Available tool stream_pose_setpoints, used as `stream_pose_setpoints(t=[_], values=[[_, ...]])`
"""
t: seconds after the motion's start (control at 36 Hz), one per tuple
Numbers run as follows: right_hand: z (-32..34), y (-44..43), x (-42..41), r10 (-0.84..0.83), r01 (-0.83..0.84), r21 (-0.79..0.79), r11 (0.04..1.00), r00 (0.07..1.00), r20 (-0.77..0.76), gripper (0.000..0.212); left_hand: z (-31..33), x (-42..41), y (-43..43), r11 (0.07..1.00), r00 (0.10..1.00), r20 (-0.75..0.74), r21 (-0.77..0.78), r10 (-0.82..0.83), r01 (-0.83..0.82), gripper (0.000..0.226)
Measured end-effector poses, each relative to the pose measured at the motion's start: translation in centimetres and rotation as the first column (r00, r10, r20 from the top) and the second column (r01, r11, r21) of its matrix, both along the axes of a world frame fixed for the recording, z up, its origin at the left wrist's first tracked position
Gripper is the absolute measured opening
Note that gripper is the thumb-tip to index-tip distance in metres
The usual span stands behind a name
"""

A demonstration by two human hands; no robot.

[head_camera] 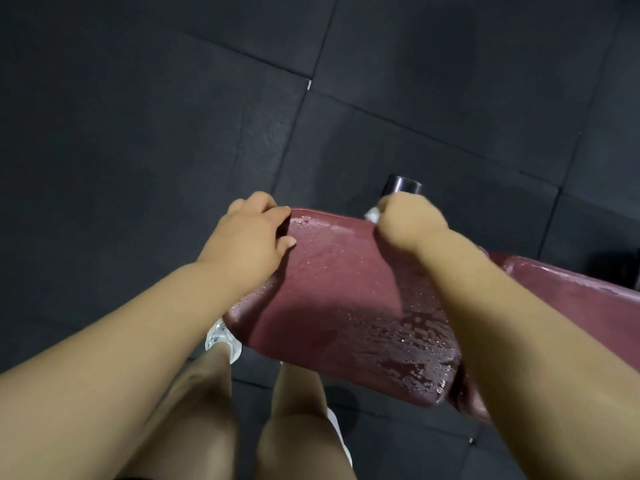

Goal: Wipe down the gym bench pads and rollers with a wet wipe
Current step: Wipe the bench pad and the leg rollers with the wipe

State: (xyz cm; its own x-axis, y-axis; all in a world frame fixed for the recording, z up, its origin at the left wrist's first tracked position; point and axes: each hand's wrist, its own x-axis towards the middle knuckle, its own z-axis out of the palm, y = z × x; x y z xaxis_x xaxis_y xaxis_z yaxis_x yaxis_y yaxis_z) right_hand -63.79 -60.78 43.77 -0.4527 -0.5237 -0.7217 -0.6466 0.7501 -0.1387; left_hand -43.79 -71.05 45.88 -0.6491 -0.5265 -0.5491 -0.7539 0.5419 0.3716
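Wiping the bench (332,289): the right hand (408,223) clutches the wipe (372,213) at the far right corner, and the left hand (249,233) grips the far left. Next, likely a firm stroke across the wet top.

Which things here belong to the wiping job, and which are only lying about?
For the job: wet wipe in the right hand; maroon pad, held by the left hand; second pad.
Lying about: black tube end; white scrap on floor.
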Motion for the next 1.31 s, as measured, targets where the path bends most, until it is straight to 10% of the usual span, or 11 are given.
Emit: stream_pose_setpoints(t=[0.17,0.5,0.78,1.31], values=[[0.3,6.1,-6.1,-0.119,0.139,0.151,0.979,0.984,-0.13,0.024,0.2,-1.8,2.2,0.998,1.0,0.002,-0.057,0.005,-0.005,0.049],[-0.1,4.2,-2.9,0.064,-0.068,-0.078,0.995,0.997,-0.045,0.029,-0.2,-4.0,5.2,0.994,0.994,-0.042,-0.05,-0.1,0.097,0.05],[1.5,10.2,-8.4,-0.147,0.157,0.092,0.983,0.983,-0.108,0.018,0.0,-6.3,4.6,0.989,0.993,-0.011,-0.094,-0.116,0.114,0.035],[6.1,15.0,-5.4,-0.235,0.247,0.063,0.967,0.96,-0.154,0.027,0.3,-9.6,6.5,0.863,0.863,0.035,0.002,-0.504,0.505,0.046]])
